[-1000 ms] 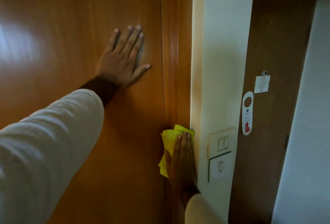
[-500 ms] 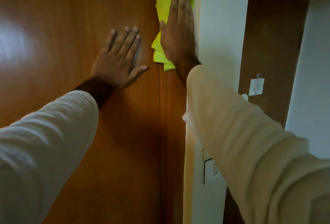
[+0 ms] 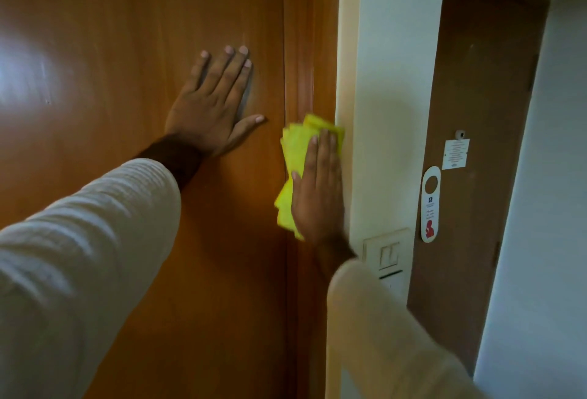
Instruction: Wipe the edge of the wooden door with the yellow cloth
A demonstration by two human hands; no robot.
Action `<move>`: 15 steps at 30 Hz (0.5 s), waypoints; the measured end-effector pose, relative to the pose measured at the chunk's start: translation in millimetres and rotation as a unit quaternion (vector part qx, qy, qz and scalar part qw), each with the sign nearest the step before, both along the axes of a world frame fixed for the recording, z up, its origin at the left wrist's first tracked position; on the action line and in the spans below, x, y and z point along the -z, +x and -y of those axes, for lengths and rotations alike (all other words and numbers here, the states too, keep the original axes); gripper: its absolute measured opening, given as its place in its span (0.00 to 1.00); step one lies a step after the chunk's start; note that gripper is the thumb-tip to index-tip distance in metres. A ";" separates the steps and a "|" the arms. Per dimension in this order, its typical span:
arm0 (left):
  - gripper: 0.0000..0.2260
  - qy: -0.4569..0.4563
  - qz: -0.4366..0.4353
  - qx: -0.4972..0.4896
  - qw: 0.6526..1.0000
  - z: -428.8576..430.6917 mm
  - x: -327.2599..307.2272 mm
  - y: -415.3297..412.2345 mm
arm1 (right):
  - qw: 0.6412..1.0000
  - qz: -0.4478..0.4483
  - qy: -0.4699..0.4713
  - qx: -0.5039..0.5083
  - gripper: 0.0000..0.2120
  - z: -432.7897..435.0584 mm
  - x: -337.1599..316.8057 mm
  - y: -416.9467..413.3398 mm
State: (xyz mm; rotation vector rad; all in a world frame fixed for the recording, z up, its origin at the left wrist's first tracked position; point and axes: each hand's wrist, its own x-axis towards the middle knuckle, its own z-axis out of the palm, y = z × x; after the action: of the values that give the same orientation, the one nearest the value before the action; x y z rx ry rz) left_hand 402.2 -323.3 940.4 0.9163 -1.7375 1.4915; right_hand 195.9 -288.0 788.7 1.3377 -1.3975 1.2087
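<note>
The wooden door (image 3: 111, 49) fills the left half of the view, glossy and orange-brown. Its edge strip (image 3: 305, 49) runs top to bottom beside the white wall. My left hand (image 3: 212, 109) lies flat on the door face, fingers spread, holding nothing. My right hand (image 3: 319, 189) presses the folded yellow cloth (image 3: 293, 150) flat against the door's edge at mid height. The cloth sticks out above and left of my fingers; part of it is hidden under my palm.
A white wall corner (image 3: 381, 81) stands right of the door edge, with a switch plate (image 3: 387, 252) just right of my right wrist. Further right is a second brown door (image 3: 482, 81) with a hanging tag (image 3: 430, 205) and a paper notice (image 3: 455, 154).
My right hand with the cloth went from low on the edge up to the top, and is now back down at mid height. My left hand has stayed in place.
</note>
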 end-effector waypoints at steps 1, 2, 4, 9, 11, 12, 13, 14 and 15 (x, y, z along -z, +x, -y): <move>0.42 -0.001 -0.001 0.000 1.000 0.3 0.3 0.5 | 1.000 0.005 0.007 0.003 0.34 0.2 34.8 0.3; 0.42 -0.002 -0.002 -0.001 1.000 0.3 0.3 0.5 | 1.000 0.010 0.009 0.008 0.34 -0.1 68.8 0.0; 0.42 -0.003 -0.004 0.001 1.000 0.4 1.1 -0.3 | 0.999 0.003 0.021 0.029 0.35 -0.3 126.4 -1.8; 0.42 -0.001 -0.005 -0.002 1.000 -0.7 0.1 0.2 | 0.997 -0.011 0.040 0.058 0.37 1.4 154.6 -1.3; 0.42 -0.006 -0.005 0.003 1.000 0.0 2.0 0.0 | 0.998 -0.013 0.033 0.048 0.36 0.1 133.3 -0.4; 0.42 -0.010 -0.005 0.002 1.000 0.3 2.4 -0.3 | 0.999 -0.010 0.026 0.041 0.36 0.4 111.4 0.0; 0.42 -0.011 -0.004 0.000 1.000 0.1 2.4 -0.6 | 0.999 -0.006 0.018 0.030 0.35 1.4 83.3 0.7; 0.42 -0.009 -0.003 -0.001 1.000 -0.2 2.1 -0.7 | 1.000 -0.003 0.009 0.018 0.35 1.9 51.8 1.5; 0.42 -0.009 -0.003 0.001 1.000 -0.1 1.9 -1.0 | 1.000 -0.005 0.000 0.010 0.35 1.8 17.4 1.5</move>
State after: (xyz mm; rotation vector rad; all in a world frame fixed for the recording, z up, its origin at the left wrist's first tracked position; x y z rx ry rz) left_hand 401.2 -323.2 938.5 0.9083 -1.7188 1.4988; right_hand 197.4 -289.8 771.3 1.3245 -1.4009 1.1879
